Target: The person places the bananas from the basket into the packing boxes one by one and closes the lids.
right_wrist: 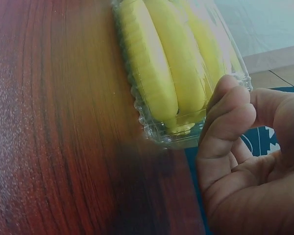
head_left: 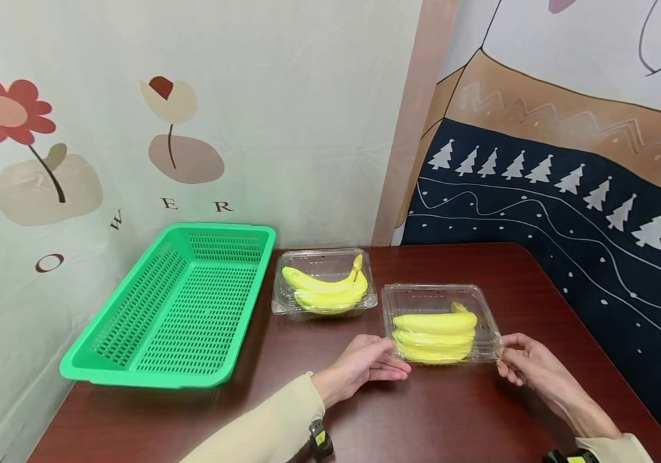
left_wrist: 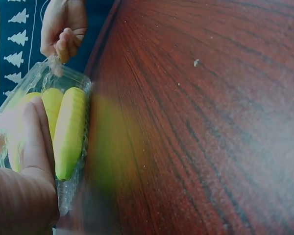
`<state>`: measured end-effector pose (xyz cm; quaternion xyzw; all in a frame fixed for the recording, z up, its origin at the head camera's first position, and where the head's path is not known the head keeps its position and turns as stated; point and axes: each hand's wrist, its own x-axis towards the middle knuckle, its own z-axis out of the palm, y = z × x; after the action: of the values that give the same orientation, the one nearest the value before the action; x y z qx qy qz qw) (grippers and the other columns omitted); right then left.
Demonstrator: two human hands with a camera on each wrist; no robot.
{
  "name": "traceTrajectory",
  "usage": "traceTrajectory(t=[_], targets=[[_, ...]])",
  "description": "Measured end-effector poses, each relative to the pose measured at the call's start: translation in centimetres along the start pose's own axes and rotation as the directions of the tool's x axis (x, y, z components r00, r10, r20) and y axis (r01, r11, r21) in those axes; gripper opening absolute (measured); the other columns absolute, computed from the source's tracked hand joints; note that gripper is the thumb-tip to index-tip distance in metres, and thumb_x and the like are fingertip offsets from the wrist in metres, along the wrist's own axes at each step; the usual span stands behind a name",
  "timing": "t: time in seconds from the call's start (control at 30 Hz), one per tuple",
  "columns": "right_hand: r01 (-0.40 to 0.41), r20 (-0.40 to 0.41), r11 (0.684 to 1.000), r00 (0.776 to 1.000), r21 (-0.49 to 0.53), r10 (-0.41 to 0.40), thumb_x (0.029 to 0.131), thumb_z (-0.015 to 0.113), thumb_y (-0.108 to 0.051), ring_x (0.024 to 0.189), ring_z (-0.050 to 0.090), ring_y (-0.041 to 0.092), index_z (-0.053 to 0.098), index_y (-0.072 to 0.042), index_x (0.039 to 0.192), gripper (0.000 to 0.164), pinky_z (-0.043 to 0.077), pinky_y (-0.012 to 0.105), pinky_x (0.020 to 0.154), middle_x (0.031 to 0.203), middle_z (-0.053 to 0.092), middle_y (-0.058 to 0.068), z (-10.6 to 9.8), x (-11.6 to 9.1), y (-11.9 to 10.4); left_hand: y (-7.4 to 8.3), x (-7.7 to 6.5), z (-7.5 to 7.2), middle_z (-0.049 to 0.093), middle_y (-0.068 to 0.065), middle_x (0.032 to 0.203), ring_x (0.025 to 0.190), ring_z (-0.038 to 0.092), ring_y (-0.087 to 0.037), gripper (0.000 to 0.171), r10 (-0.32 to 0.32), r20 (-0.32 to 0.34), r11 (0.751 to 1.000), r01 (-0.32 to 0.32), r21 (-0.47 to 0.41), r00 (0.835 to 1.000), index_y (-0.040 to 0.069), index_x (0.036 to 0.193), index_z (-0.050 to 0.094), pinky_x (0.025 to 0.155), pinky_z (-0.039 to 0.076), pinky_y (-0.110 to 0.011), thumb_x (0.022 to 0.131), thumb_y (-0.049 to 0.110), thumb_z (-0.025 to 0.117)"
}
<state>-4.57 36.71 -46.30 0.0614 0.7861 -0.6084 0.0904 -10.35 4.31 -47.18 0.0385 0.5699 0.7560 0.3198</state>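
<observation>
A clear plastic clamshell container (head_left: 440, 297) with yellow bananas (head_left: 434, 334) inside is on the table between the two hands. At its front right corner, my right hand (head_left: 539, 373) pinches the rim between thumb and curled fingers, also seen from the side in the right wrist view. My left hand (head_left: 365, 363) touches the front left corner with fingers fairly straight; in the left wrist view its extended fingers lie beside the container's wall. A second clamshell container (head_left: 307, 258), holding bananas (head_left: 330, 289), stands behind and to the left, away from both hands.
A green perforated plastic basket (head_left: 226, 370) stands at the left side of the dark red wooden table (head_left: 388, 424). Printed cloth (head_left: 307, 128) hangs behind the table, and a dark tree-patterned cloth (head_left: 597, 257) borders its right edge.
</observation>
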Motion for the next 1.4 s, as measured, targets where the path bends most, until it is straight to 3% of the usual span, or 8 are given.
traceTrajectory(t=[0.23,0.33,0.47,0.9,1.1,1.4], targets=[[-0.046,0.068,0.998,0.997,0.043,0.043,0.107,0.047,-0.011,0.063,0.056,0.008,0.039,0.009,0.126,0.029,0.050,0.021,0.057,0.077,0.063,0.004,-0.4,0.0,0.0,0.1,0.0,0.1,0.074,-0.029,0.090,0.071,0.074,-0.019,0.011,0.020,-0.037,1.000,-0.021,-0.005,0.999,-0.005,0.101,0.060,0.072,0.063,-0.030,0.091,-0.003,0.055],[-0.057,0.109,0.997,0.993,0.054,0.051,0.108,0.047,-0.016,0.064,0.058,0.007,0.054,0.003,0.114,0.020,0.052,0.020,0.059,0.077,0.066,0.002,-0.8,-0.2,0.3,0.1,0.1,0.2,0.074,-0.029,0.089,0.069,0.074,-0.018,0.012,0.024,-0.062,1.000,-0.024,-0.002,0.998,-0.006,0.103,0.059,0.071,0.063,-0.029,0.091,-0.006,0.055],[-0.078,0.135,0.994,0.989,0.075,0.067,0.107,0.050,-0.017,0.065,0.061,0.004,0.067,-0.008,0.098,0.022,0.054,0.019,0.061,0.077,0.069,-0.001,-1.2,-0.4,0.5,0.1,0.1,0.3,0.074,-0.028,0.087,0.067,0.073,-0.018,0.011,0.031,-0.094,0.999,-0.030,0.014,0.995,-0.004,0.100,0.058,0.068,0.062,-0.028,0.090,-0.008,0.055],[-0.011,0.216,0.990,0.976,0.141,-0.020,0.107,0.049,-0.010,0.066,0.061,-0.001,0.070,-0.009,0.094,0.025,0.053,0.015,0.061,0.077,0.070,-0.006,-1.5,-0.3,0.8,0.2,0.3,0.6,0.073,-0.025,0.077,0.061,0.071,-0.017,0.016,0.046,-0.128,0.997,-0.039,0.061,0.991,-0.001,0.092,0.056,0.062,0.061,-0.025,0.083,-0.013,0.052],[0.041,0.209,0.990,0.975,0.134,-0.069,0.106,0.050,-0.007,0.065,0.061,-0.002,0.069,-0.008,0.092,0.024,0.053,0.014,0.060,0.077,0.070,-0.007,-1.5,-0.3,1.1,0.1,0.5,0.6,0.073,-0.025,0.076,0.059,0.071,-0.016,0.016,0.053,-0.132,0.995,-0.042,0.088,0.990,-0.001,0.091,0.057,0.061,0.061,-0.025,0.083,-0.013,0.051],[-0.022,0.134,0.996,0.991,0.089,0.010,0.105,0.053,-0.011,0.064,0.060,0.000,0.070,-0.004,0.091,0.023,0.054,0.016,0.060,0.074,0.069,-0.005,-1.2,-0.1,0.5,-0.1,0.5,0.5,0.074,-0.023,0.078,0.061,0.072,-0.016,0.008,0.053,-0.118,0.996,-0.044,0.080,0.992,-0.001,0.095,0.061,0.062,0.062,-0.028,0.089,-0.003,0.056]])
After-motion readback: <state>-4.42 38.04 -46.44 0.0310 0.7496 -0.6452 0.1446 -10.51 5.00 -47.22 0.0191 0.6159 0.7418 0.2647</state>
